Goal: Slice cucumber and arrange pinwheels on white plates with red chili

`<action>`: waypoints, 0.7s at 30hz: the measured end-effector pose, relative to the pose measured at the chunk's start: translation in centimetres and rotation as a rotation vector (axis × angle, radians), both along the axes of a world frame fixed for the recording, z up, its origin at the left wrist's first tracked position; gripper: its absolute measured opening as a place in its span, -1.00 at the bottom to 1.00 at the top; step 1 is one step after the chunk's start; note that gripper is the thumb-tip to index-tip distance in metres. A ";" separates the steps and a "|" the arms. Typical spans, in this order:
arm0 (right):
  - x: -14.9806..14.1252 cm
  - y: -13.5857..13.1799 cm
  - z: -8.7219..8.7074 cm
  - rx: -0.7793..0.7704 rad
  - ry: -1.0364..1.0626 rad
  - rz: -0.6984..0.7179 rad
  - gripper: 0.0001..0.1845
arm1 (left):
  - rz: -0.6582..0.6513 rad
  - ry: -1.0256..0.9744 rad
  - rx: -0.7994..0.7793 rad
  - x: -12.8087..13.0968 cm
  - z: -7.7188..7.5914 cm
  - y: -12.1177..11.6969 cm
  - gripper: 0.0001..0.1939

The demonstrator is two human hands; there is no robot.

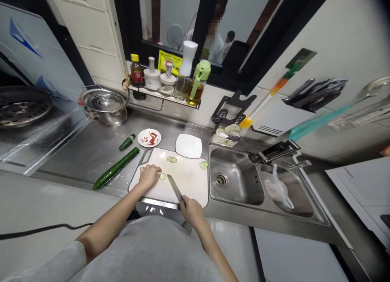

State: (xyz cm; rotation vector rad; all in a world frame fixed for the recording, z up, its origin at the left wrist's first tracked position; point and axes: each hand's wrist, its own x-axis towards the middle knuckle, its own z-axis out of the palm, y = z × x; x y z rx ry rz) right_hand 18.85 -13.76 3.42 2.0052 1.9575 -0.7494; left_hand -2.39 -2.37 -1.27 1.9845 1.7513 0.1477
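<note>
A white cutting board (189,184) lies on the steel counter before me. My right hand (191,211) grips a knife (175,188) by its handle, the blade pointing to the board's middle. On the board's left side rests my left hand (149,175), its fingers loosely bent and apart, with the tips beside a single cucumber slice (163,176). Whether they touch that slice is hard to make out. Farther back sit a short row of overlapping slices (172,159) and, near the right edge, a small pile of slices (204,165).
Left of the board lie a long cucumber (115,168) and a cucumber piece (127,142). Behind it stand a plate with chopped red bits (149,138) and a white dish (189,146). A sink (236,176) is at right; a lidded pot (105,105) stands back left.
</note>
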 end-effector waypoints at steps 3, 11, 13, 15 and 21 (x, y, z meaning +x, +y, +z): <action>-0.4 -0.2 -0.1 -0.019 -0.002 0.021 -0.66 | -0.003 -0.002 -0.004 -0.1 -0.2 -0.3 -0.69; -1.4 -0.1 -0.4 -0.043 -0.007 0.051 -0.66 | 0.010 -0.004 -0.014 0.3 -0.8 -0.4 -0.71; -1.6 0.1 -0.4 -0.055 -0.009 0.048 -0.66 | 0.011 -0.005 -0.009 0.4 -0.9 -0.4 -0.71; -1.8 0.4 -0.3 -0.071 -0.010 0.053 -0.66 | 0.012 -0.007 -0.006 0.4 -1.0 -0.4 -0.71; -2.2 1.2 0.5 -0.110 -0.021 0.090 -0.68 | 0.013 -0.002 -0.017 0.5 -0.9 -0.4 -0.71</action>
